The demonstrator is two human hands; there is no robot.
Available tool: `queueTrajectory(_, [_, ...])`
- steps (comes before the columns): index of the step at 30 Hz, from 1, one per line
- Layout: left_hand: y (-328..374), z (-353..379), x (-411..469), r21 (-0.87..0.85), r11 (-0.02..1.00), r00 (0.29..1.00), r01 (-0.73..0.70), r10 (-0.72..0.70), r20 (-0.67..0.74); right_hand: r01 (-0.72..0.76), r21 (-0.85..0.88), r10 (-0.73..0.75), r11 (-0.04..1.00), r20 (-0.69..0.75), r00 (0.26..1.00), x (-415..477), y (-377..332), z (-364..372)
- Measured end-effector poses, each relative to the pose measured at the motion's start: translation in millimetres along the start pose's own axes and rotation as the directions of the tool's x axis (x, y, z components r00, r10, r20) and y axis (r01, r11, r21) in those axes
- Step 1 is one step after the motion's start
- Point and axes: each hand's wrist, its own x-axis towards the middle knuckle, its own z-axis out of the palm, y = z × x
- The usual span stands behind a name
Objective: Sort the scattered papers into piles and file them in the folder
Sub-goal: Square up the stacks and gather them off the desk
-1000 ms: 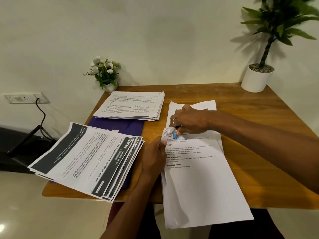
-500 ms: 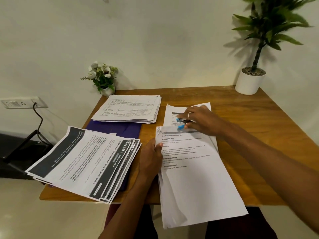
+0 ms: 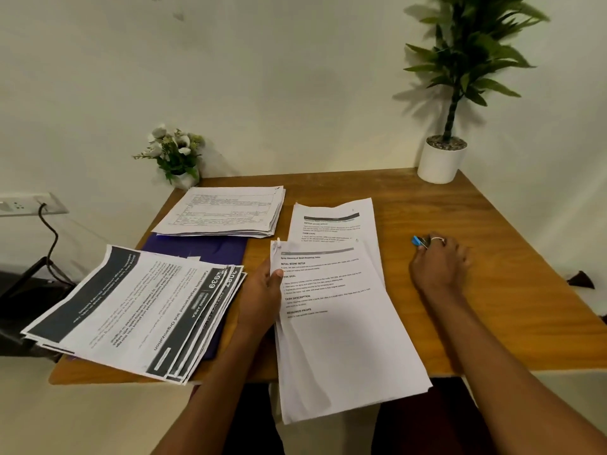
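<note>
My left hand (image 3: 262, 290) grips the left edge of a white paper stack (image 3: 341, 330) that overhangs the table's near edge. A single printed sheet (image 3: 331, 218) lies under its far end. My right hand (image 3: 437, 261) rests on the bare wood to the right and pinches a small blue clip (image 3: 417, 240). A fanned pile of dark-banded papers (image 3: 131, 307) lies at the near left. Another pile of form sheets (image 3: 226, 211) sits at the back. Both piles partly cover a purple folder (image 3: 203, 249).
A small flower vase (image 3: 177, 159) stands at the table's back left corner and a potted plant (image 3: 441, 159) at the back right. The wooden table (image 3: 492, 307) ends just before me. A wall socket (image 3: 29, 205) with a cable is at the left.
My right hand has carried the blue clip away from the top of the white stack, rightward onto the bare wood. My left hand keeps its hold on the stack's edge.
</note>
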Motion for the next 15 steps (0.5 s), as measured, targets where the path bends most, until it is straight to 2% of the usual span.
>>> queueTrajectory(2, [2, -2, -1, -0.042, 0.999, 1.000, 0.007, -0.007, 0.002, 0.056, 0.045, -0.052, 0.997, -0.087, 0.995, -10, -5, -7])
queueTrajectory(4, [2, -3, -2, -0.102, 0.995, 1.000, 0.016, -0.015, 0.003, 0.148, 0.251, -0.119, 0.956, -0.127, 0.985, -30, -17, -16])
queueTrajectory(6, [2, -7, -2, -0.187, 0.982, 1.000, 0.015, -0.015, -0.002, 0.118, 0.532, -0.155, 0.839, 0.024, 0.988, -53, -35, -27])
queueTrajectory(8, [2, -11, -2, -0.259, 0.966, 1.000, 0.024, -0.024, 0.003, -0.076, 0.685, -0.165, 0.725, 0.279, 0.946, -73, -49, -40])
queueTrajectory(10, [2, -16, -2, -0.313, 0.949, 0.999, 0.040, -0.044, -0.004, -0.242, 0.726, -0.226, 0.644, 0.483, 0.846, -83, -53, -49])
queueTrajectory(12, [1, -18, 0, -0.340, 0.937, 0.996, 0.079, -0.091, -0.018, -0.323, 0.720, -0.296, 0.614, 0.590, 0.751, -82, -51, -51])
queueTrajectory(15, [0, -18, 2, -0.359, 0.927, 0.992, 0.107, -0.126, -0.030, -0.319, 0.653, -0.362, 0.687, 0.688, 0.629, -74, -45, -51])
